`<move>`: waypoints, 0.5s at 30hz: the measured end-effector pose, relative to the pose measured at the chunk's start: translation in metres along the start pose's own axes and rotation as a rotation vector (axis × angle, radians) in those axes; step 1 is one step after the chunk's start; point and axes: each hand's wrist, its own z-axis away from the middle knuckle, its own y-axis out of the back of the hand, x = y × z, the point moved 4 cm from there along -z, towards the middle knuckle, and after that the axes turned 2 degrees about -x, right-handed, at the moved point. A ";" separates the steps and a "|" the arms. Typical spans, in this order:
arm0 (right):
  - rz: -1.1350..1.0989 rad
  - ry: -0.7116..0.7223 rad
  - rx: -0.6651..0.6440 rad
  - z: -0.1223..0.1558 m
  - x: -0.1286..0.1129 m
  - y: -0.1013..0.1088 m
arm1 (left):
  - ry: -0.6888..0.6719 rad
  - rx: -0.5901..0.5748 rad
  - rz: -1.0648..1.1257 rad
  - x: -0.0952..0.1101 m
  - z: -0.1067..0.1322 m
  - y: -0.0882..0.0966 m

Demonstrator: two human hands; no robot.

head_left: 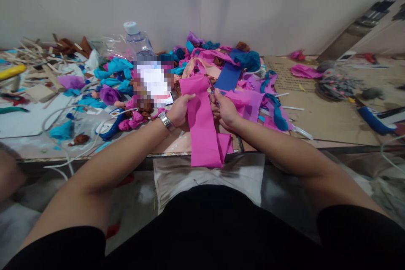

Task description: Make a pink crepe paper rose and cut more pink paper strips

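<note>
A long strip of bright pink crepe paper (202, 126) hangs from my hands over the table's front edge. My left hand (179, 110), a metal watch on its wrist, is closed on the strip's left edge near the top. My right hand (223, 109) is closed at the strip's right edge, and what looks like the handles of small scissors (211, 89) shows at its fingers. Behind the strip lie a blue sheet (228, 76) and purple paper (249, 103).
The table (322, 114) holds a heap of pink, teal and purple paper scraps, a plastic water bottle (136, 40), a purple paper rose (109, 94), white cables and wooden sticks at the left, a blue-handled tool (376, 120) at the right. A wall runs behind.
</note>
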 end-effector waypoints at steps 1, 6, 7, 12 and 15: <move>0.002 -0.002 -0.001 0.000 0.000 0.000 | 0.002 -0.011 0.016 0.001 0.001 -0.001; -0.002 -0.004 0.020 -0.001 0.001 0.002 | 0.034 -0.081 0.056 0.001 0.002 -0.004; -0.001 -0.016 0.020 -0.001 0.003 0.002 | 0.032 -0.090 0.046 0.001 0.002 -0.003; 0.000 -0.027 0.011 -0.003 0.005 0.004 | -0.005 -0.135 0.010 -0.002 0.001 -0.001; -0.010 0.013 0.014 -0.003 0.004 0.004 | 0.010 -0.146 0.026 -0.003 0.003 -0.003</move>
